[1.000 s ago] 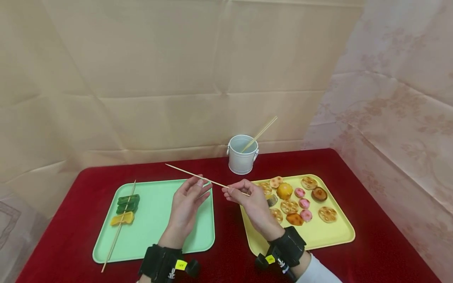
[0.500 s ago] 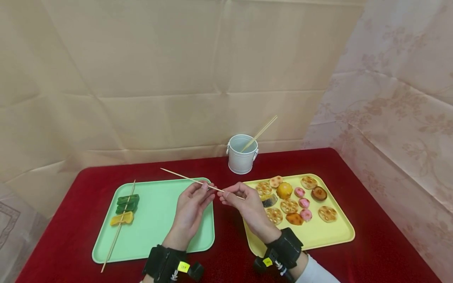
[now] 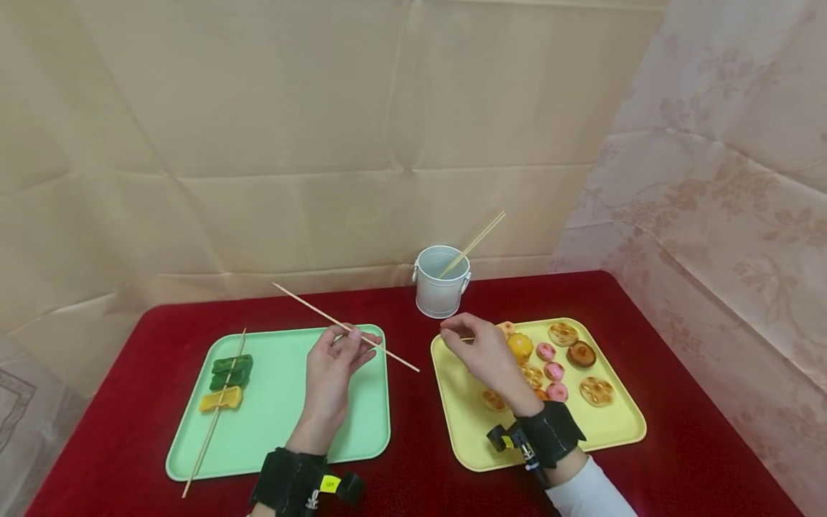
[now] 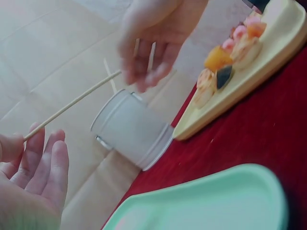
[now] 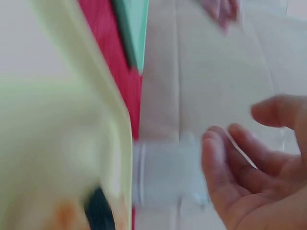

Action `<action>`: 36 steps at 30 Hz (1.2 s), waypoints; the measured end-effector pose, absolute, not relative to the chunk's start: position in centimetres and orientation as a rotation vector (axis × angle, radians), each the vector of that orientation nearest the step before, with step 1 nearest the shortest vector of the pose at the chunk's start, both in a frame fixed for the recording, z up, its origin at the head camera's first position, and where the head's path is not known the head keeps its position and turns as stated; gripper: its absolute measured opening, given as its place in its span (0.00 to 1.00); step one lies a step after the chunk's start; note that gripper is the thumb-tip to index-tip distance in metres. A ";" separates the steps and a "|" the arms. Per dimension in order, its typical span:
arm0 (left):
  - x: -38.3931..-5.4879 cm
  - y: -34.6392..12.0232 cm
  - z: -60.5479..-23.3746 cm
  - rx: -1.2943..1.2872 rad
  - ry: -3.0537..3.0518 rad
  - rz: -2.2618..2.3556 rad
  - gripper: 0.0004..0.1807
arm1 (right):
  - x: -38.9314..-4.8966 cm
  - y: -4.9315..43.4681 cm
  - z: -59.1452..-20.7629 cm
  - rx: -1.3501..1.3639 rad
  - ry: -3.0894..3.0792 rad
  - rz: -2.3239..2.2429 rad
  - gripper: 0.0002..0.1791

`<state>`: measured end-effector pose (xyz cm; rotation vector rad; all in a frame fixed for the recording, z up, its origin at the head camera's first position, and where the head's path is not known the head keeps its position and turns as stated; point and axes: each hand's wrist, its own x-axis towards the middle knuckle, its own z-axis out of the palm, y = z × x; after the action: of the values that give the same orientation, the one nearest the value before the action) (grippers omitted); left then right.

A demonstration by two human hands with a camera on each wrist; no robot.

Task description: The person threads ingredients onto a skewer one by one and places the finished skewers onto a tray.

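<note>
My left hand (image 3: 329, 377) pinches a thin wooden skewer (image 3: 310, 305) between thumb and fingers, above the far right part of the green tray. The skewer is bare and slants down to the right, its lower end past the tray's edge. My right hand (image 3: 487, 359) hangs over the left side of the yellow tray (image 3: 614, 424), thumb and fingers apart with nothing between them in the right wrist view. It covers some food pieces there. On the green tray (image 3: 278, 438) lies another skewer (image 3: 204, 446) through green pieces (image 3: 232, 371) and a yellow piece (image 3: 222, 399).
A white metal bucket (image 3: 439, 294) with thin sticks (image 3: 481, 237) leaning in it stands at the table's back. Lotus root slices (image 3: 596, 392), a mushroom (image 3: 581, 354), pink pieces (image 3: 553, 370) and a round yellow piece (image 3: 520, 348) lie on the yellow tray. Cloth hangs behind.
My right hand has let go of the skewer's right end and moved right, over the yellow tray. The left hand keeps the skewer, shifted slightly left and tilted more steeply.
</note>
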<state>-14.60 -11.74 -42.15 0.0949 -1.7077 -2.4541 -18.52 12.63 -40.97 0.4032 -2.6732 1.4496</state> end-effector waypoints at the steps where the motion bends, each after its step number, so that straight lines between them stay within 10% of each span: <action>1: -14.6 -11.9 -42.1 0.089 -1.712 -2.438 0.04 | -18.8 13.2 -41.0 0.391 -2.700 1.394 0.13; 36: -14.5 -12.7 -41.2 0.047 -2.196 -2.060 0.13 | -20.3 15.4 -43.9 0.420 -2.903 0.317 0.15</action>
<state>-14.49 -12.72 -41.22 0.0469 -2.1959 -2.0601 -20.34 15.39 -43.88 0.4202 -2.9030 0.3168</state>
